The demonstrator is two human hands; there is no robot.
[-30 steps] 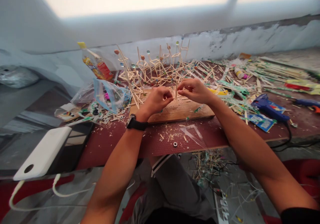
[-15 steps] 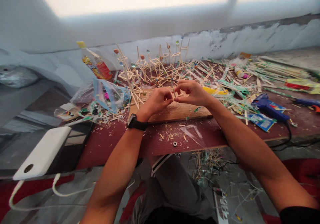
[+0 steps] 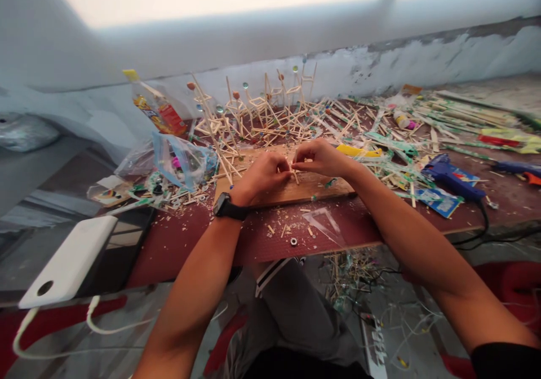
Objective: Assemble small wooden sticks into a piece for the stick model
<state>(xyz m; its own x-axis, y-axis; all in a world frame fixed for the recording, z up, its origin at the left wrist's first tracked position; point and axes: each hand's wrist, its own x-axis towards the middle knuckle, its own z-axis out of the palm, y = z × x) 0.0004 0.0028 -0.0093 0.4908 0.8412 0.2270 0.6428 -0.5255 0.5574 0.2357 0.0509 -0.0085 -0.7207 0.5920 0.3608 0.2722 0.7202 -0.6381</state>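
Observation:
Above the wooden board, my left hand and my right hand meet with their fingertips almost touching. Both are closed in a pinch around small pale wooden sticks, which seem to cross at the fingertips. The exact joint is hidden by the fingers. A black watch is on my left wrist. Just behind the hands stands a tangle of joined wooden sticks, with some marbles and orange balls on its upright tips.
A blue glue gun lies to the right, near a yellow tool. Left are a bottle, a plastic bag and a white power bank. A metal nut and a clear set square lie near the front edge.
My right hand has lowered slightly and its fingers have drawn in. The crossed sticks now show below the fingertips. The view has shifted a little.

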